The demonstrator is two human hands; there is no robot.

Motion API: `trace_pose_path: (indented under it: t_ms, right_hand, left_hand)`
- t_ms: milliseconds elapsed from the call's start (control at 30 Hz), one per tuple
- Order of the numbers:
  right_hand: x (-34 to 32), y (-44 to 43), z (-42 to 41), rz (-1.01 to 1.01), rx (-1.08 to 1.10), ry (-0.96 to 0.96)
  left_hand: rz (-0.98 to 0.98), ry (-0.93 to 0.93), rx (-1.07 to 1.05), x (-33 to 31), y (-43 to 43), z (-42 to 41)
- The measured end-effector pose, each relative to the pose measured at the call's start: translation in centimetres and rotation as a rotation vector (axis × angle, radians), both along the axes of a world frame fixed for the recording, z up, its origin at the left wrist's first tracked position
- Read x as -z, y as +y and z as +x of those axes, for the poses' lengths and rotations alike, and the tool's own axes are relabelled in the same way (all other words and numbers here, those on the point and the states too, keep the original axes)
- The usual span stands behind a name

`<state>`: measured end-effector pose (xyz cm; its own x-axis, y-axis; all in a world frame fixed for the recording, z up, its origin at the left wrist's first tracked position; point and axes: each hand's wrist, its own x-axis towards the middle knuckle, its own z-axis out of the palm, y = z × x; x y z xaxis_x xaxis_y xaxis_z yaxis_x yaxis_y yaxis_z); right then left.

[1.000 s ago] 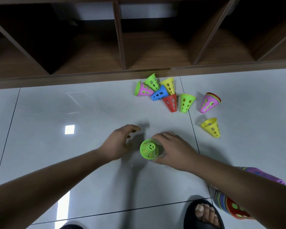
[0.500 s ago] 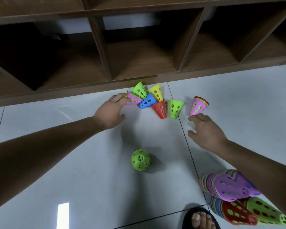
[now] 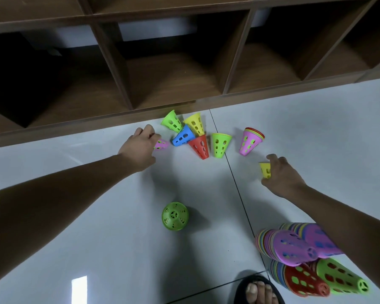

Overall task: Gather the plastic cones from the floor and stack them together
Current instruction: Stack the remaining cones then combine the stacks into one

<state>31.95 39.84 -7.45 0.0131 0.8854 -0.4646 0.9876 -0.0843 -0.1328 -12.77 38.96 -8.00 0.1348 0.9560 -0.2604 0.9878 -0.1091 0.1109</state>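
Dark wooden cubby shelving [image 3: 184,80] backs a glossy pale tiled floor [image 3: 97,216]. At lower right, long nested stacks of bright perforated plastic cones [image 3: 294,249] lie on their sides, likely the gathered pile. Loose cones [image 3: 199,145] lie tipped together by the shelf base. A ribbed green cone [image 3: 174,216] stands alone, nearer. The left hand [image 3: 140,148] curls its fingers round a small pink cone [image 3: 161,144]. The right hand [image 3: 283,176] clamps a small yellow cone [image 3: 265,170], seemingly ready for stacking.
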Motion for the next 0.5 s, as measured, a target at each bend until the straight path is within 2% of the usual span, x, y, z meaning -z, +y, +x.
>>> trace_pose_path:
  t_ms: [133, 233, 400, 500]
  right_hand:
    - [-0.2, -0.4, -1.4, -0.029, -0.058, 0.065]
    - [-0.2, -1.3, -3.2, -0.051, -0.136, 0.187]
    - [0.2, -3.0, -6.7, 0.002, -0.218, 0.366]
    - [-0.3, -3.8, -8.5, -0.081, -0.129, 0.455]
  left_hand:
    - [-0.028, 0.065, -0.078, 0.9, -1.6, -1.4]
    - [-0.083, 0.004, -0.174, 1.6, -3.0, -2.9]
    - [-0.021, -0.119, -0.249, 1.7, -5.3, -3.2]
    - [0.036, -0.197, -0.266, 1.3, -7.1, -2.2]
